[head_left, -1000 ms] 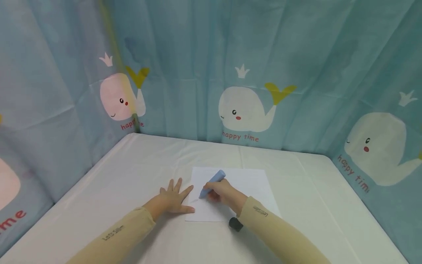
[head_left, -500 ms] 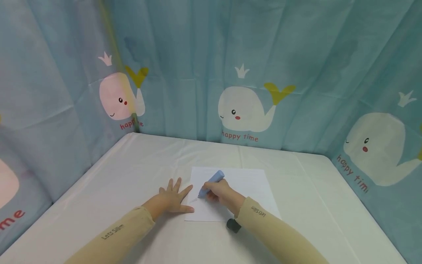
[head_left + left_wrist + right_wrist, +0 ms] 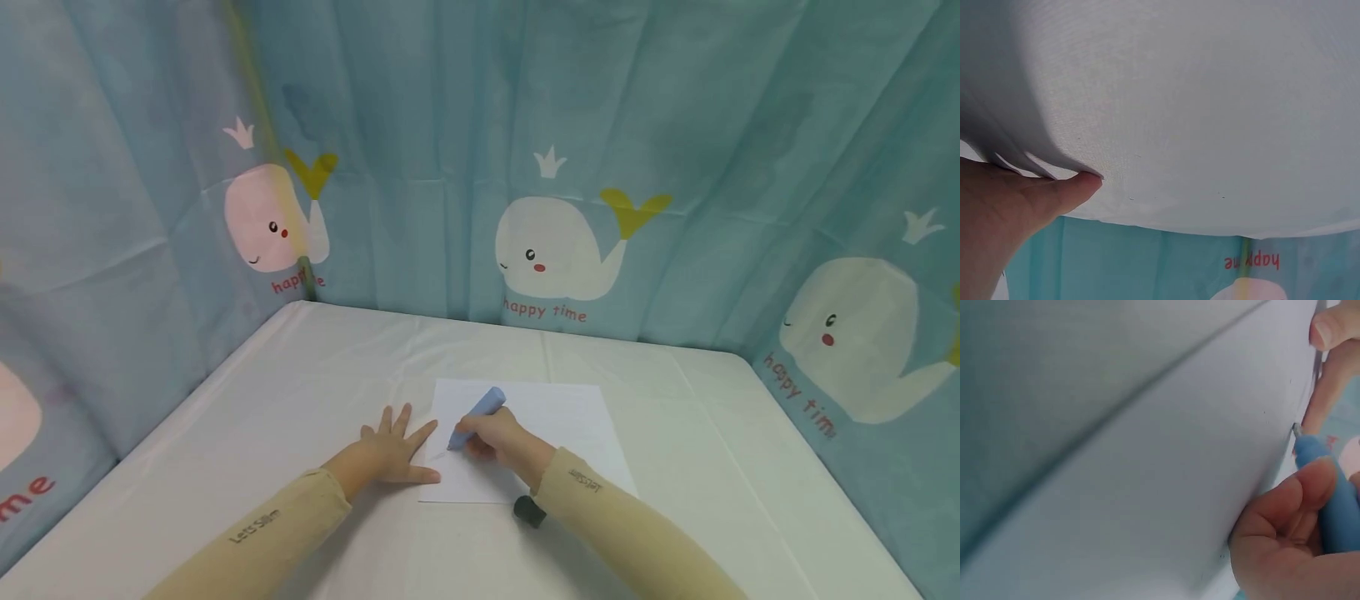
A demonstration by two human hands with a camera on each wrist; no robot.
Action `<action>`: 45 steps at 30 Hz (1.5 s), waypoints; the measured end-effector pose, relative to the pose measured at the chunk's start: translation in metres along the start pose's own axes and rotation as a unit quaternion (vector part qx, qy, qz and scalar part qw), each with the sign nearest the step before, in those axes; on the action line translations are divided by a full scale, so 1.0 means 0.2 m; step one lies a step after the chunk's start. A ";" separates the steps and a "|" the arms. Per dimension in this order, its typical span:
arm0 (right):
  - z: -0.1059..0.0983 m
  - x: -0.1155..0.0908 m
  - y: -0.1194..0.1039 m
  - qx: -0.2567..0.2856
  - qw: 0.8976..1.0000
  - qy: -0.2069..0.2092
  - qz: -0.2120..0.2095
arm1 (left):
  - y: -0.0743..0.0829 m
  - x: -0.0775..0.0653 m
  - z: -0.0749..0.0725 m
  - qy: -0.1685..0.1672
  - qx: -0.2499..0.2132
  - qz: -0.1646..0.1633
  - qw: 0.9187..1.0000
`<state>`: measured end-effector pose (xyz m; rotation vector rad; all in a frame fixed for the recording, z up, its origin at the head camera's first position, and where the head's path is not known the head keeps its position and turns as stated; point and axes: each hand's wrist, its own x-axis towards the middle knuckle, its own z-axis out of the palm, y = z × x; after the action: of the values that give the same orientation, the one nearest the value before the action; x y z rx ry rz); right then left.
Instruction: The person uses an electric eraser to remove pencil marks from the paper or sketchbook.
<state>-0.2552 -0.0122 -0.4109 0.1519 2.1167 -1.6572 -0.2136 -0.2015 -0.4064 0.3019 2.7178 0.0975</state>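
My right hand (image 3: 501,433) grips a light blue marker (image 3: 483,408), its tip down on a white sheet of paper (image 3: 558,425) near the left side. The marker (image 3: 1335,500) also shows in the right wrist view, with thumb and fingers curled round its barrel. A faint short line runs left from the tip. My left hand (image 3: 390,454) lies flat with spread fingers at the paper's left edge, thumb and index finger reaching over it. In the left wrist view part of the left hand (image 3: 1035,200) rests on the white surface.
A dark marker cap (image 3: 529,511) lies at the paper's near edge beside my right sleeve (image 3: 600,508). The table (image 3: 300,383) wears a white cloth. Blue curtains (image 3: 420,167) printed with whales stand along its back and sides.
My right hand and the marker have shifted slightly left, and the faint mark by the tip looks a little fuller. My left hand stays in place on the paper's edge.
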 end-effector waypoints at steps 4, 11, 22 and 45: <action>0.00 0.00 0.00 0.004 1.000 0.001 0.004 | 0.00 0.00 0.00 0.000 -0.007 0.002 1.000; 0.00 0.00 -0.01 -0.003 1.000 0.001 -0.001 | 0.00 -0.01 -0.01 -0.001 -0.008 0.003 1.000; 0.01 0.00 0.00 0.023 0.999 0.023 0.000 | 0.00 -0.01 0.00 0.005 -0.007 0.008 1.000; 0.02 -0.02 -0.02 -0.002 1.000 0.008 -0.003 | 0.00 -0.02 -0.01 0.000 -0.011 0.002 1.000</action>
<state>-0.2512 -0.0168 -0.4065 0.1585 2.1351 -1.6602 -0.2112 -0.2025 -0.4036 0.3020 2.7136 0.1286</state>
